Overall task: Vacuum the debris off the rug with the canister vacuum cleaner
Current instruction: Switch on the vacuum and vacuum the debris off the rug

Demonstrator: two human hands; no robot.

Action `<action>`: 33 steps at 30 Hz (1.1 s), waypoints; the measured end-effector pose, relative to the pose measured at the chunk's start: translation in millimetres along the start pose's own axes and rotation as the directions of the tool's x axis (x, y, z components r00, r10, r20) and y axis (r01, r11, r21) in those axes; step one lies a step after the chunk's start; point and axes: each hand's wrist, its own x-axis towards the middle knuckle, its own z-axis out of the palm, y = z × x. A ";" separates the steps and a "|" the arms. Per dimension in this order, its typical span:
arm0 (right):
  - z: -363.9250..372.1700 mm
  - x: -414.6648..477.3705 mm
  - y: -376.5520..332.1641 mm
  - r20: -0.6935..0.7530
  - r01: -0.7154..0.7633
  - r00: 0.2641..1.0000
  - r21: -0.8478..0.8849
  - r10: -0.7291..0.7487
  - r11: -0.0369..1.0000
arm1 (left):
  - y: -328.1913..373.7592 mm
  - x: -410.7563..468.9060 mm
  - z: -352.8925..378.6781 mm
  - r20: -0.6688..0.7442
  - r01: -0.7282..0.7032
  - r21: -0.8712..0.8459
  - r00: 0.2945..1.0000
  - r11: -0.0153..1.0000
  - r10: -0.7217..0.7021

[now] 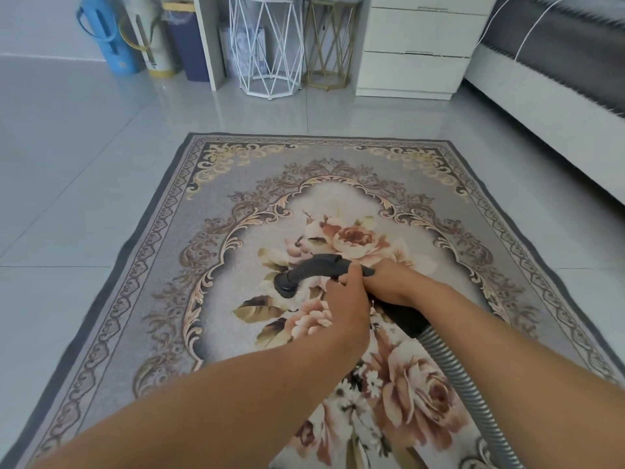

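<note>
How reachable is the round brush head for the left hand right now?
Probably yes. The left hand grips the black handle just behind the brush head, nothing between them. It would have to let go first, leaving the right hand holding the handle.

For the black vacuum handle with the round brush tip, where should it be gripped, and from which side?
Grip the curved black handle on its arched middle, from above on the near side, as the left hand and right hand do. The arch suits a wrapped grip; the round brush faces the rug and the ribbed hose trails rearward.
</note>
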 end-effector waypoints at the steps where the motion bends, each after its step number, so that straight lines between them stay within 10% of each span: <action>1: -1.7 -1.3 1.2 0.002 0.003 1.000 0.011 -0.003 1.000 | -0.5 -1.3 1.8 0.007 0.004 -0.004 1.000 1.000 -0.004; 14: 37.1 9.7 3.9 -0.258 -0.027 0.965 0.060 0.042 0.998 | 2.9 20.1 -12.5 0.017 -0.103 0.158 0.995 0.982 0.101; 33: 13.7 -79.8 66.6 -0.049 -0.150 0.986 0.162 0.159 0.975 | -40.3 -69.9 0.2 0.238 0.069 0.220 0.964 0.973 -0.122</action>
